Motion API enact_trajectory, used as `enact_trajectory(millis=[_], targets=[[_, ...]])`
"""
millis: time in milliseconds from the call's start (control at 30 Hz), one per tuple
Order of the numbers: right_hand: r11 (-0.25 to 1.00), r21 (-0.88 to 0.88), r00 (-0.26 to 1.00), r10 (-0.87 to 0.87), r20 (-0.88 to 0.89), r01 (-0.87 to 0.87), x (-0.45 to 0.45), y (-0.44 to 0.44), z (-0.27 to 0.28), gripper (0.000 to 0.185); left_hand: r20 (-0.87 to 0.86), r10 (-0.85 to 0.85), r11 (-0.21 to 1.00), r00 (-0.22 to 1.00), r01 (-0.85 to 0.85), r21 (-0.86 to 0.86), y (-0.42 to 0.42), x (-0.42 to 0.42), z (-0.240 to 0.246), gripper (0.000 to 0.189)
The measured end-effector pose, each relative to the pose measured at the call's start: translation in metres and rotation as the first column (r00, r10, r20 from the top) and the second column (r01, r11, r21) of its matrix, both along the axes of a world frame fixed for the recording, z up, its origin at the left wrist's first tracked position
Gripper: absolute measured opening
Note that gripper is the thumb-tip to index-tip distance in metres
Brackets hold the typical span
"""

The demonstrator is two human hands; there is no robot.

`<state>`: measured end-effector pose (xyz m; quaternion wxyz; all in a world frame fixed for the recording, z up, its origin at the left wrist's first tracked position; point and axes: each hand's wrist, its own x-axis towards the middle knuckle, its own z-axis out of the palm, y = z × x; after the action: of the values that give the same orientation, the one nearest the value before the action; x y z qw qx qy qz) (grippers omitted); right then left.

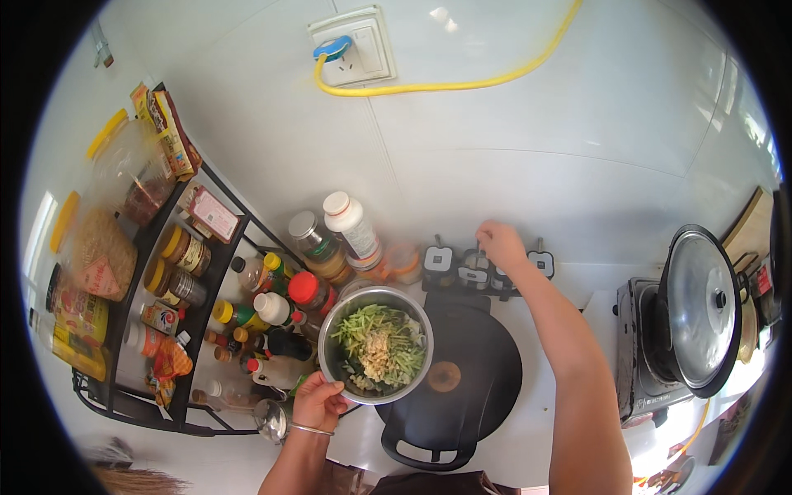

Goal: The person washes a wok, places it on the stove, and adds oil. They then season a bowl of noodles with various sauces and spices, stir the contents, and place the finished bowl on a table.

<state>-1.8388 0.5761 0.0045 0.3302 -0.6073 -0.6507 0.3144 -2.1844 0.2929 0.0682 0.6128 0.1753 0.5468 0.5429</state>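
Observation:
My left hand (pixel 318 402) grips the rim of a stainless steel bowl (pixel 326 346), with the thumb over the edge. The bowl is held above the left part of a black round electric pan (pixel 489 352). Inside it lie green shredded vegetables (pixel 362 322), topped by a pale heap of minced garlic or similar (pixel 378 356). Further back, my right hand (pixel 500 244) reaches over a row of seasoning jars. Its fingertips pinch a thin handle, apparently a small spoon's, above one seasoning jar (pixel 474 277). The jar behind my wrist is partly hidden.
A black rack (pixel 167 297) with jars and packets stands at left, beside crowded bottles (pixel 272 306). A gas stove (pixel 637 346) at right bears a wok with a metal lid (pixel 699 315). A yellow cable (pixel 433 90) runs from a wall socket (pixel 371 52).

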Motion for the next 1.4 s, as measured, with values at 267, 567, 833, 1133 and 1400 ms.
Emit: enact_trajectory(millis=[267, 567, 833, 1133, 1400], targets=[[0.999, 0.021, 0.999, -0.024, -0.046, 0.025, 0.025, -0.016, -0.005, 0.021, 0.030, -0.051, 0.998, 0.998, 0.049, 0.042, 0.002, -0.003, -0.006, 0.008], [0.912, -0.302, 0.860, 0.097, -0.500, -0.279, 0.030, -0.030, 0.004, 0.025, 0.034, -0.053, 0.998, 0.998, 0.052, 0.037, 0.003, 0.004, -0.009, 0.010], [0.977, 0.113, 0.902, -0.209, 0.378, 0.179, 0.074, -0.006, -0.045, 0.011, 0.045, -0.091, 0.995, 0.995, 0.089, 0.034, 0.007, 0.014, -0.007, 0.009], [0.955, 0.182, 0.909, -0.280, 0.308, 0.233, 0.071, -0.014, -0.038, 0.011, 0.033, -0.088, 0.996, 0.996, 0.088, -0.007, 0.010, 0.025, -0.007, 0.007], [0.968, 0.132, 0.976, -0.218, 0.020, 0.213, 0.065, -0.069, -0.005, 0.013, 0.036, -0.080, 0.997, 0.996, 0.080, 0.003, 0.004, 0.022, -0.008, 0.008]])
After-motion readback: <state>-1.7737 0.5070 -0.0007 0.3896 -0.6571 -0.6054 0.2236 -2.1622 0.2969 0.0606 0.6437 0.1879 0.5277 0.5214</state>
